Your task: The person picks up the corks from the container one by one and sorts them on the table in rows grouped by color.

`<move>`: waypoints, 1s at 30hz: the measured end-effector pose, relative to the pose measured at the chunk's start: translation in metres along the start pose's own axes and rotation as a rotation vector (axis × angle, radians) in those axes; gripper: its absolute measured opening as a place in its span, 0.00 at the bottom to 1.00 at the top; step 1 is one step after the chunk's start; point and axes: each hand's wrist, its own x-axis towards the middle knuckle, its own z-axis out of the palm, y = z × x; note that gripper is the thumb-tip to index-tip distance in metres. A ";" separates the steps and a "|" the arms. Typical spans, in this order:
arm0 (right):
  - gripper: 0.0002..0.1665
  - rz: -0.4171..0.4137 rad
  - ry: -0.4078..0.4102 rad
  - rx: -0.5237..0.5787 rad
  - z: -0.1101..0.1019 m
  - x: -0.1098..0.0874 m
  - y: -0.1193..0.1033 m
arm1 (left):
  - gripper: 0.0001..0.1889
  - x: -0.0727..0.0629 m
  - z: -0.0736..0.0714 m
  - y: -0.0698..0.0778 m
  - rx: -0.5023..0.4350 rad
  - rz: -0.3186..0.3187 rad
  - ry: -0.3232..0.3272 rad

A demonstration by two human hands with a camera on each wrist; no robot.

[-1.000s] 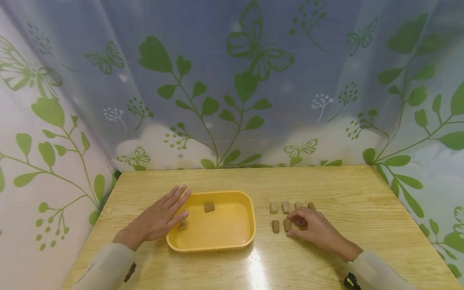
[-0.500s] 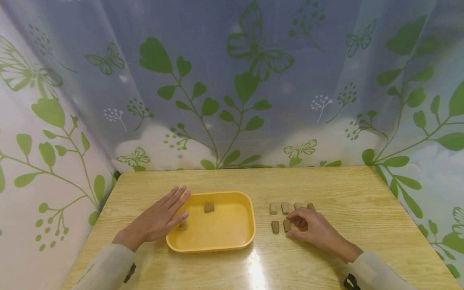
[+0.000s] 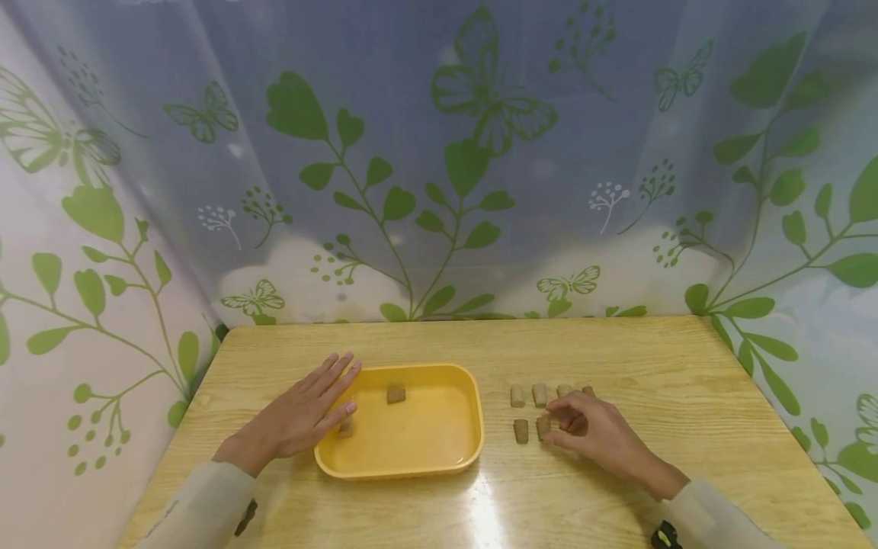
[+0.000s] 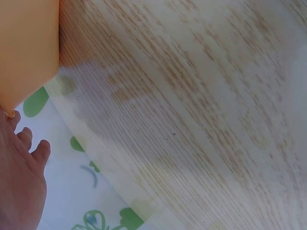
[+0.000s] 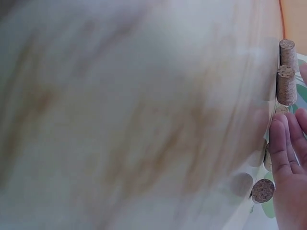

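In the head view my right hand [image 3: 595,438] is low over the table, thumb and forefinger at the two ends of a brown cork stopper [image 3: 543,427], pinching it. The same cork [image 5: 287,88] shows its speckled grain in the right wrist view. Left of it lies another cork [image 3: 521,431]. Behind them runs a row of several corks [image 3: 539,394], the right ones partly covered by the hand. My left hand [image 3: 298,415] rests with extended fingers on the left rim of a yellow tray [image 3: 449,467]. Inside the tray are two cork pieces, one cork [image 3: 395,394] near the back wall and one partly under the left thumb.
The wood-grain table [image 3: 617,488] ends at the back against a curtain [image 3: 411,191] printed with green leaves and butterflies. More of this cloth hangs at both sides. A bright glare patch lies in front of the tray. The left wrist view shows mostly tabletop [image 4: 182,115].
The right hand has shifted very slightly at the cork, which stays in place. The left hand, the tray and the other corks have not moved.
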 end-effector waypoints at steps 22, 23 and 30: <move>0.21 -0.149 0.070 0.057 0.001 0.039 -0.033 | 0.37 0.000 0.000 -0.001 -0.003 -0.003 -0.004; 0.21 -0.155 0.064 0.056 0.003 0.042 -0.036 | 0.37 0.000 0.000 -0.001 -0.003 -0.002 -0.002; 0.21 -0.198 0.000 0.103 0.020 0.058 -0.060 | 0.38 -0.001 0.000 -0.001 -0.014 0.000 0.000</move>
